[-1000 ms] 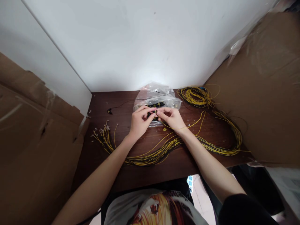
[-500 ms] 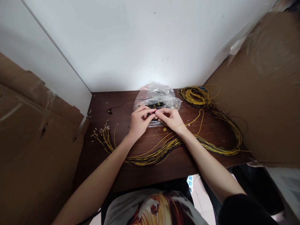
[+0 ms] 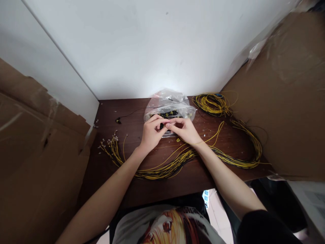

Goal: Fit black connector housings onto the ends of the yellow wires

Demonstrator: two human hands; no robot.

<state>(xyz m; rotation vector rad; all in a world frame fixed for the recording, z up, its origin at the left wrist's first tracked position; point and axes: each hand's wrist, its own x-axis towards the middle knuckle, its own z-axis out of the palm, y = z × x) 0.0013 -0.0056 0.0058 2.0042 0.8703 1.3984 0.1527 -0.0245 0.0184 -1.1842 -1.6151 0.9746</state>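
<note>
A dark worktop (image 3: 122, 112) stands against a white wall, with cardboard on both sides. The left hand (image 3: 151, 132) and right hand (image 3: 185, 130) meet mid-worktop, both pinched on a small dark piece (image 3: 162, 125), steadying it from two sides. A yellow wire (image 3: 215, 133) trails right. A plastic bag (image 3: 169, 101) lies just behind, within reach, and a wire bundle (image 3: 162, 171) curves along the near edge.

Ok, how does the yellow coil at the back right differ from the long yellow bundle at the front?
The coil is wound into a small tight loop; the long bundle is laid out in a wide arc across the table. The coil's ends are hidden; the long bundle's left ends fan out with small pale tips. Both are thin yellow wire.
</note>
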